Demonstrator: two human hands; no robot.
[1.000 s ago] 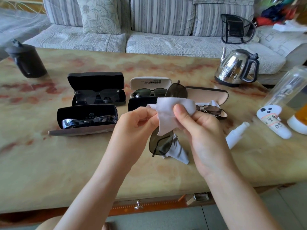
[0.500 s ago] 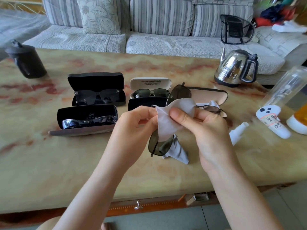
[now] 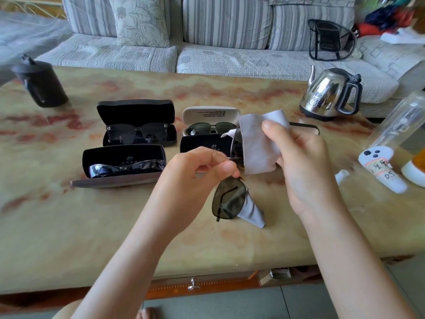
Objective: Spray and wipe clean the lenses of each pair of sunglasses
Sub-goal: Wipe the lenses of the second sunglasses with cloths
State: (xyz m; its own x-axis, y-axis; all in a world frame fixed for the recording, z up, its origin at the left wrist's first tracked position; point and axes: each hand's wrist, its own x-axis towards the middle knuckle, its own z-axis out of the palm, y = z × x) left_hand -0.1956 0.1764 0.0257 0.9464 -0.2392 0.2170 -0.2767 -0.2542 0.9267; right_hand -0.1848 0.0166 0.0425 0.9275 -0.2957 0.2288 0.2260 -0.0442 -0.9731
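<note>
Bright, soft daylight fills the scene, with faint shadows on the table [image 3: 69, 226]. The kettle [image 3: 326, 93] glints (far right), and the edges bend and blur.

Reaches in from below with two bare arms, leaning a little toward each other. Pinches the sunglasses [image 3: 230, 199] near the middle with the left grip [image 3: 199, 170], thumb and fingertips curled close together, knuckles up. Holds the cloth [image 3: 257, 146] in the right grip [image 3: 303, 164], thumb pressed on the front, fingers tucked behind, a bit higher than the left.
</note>
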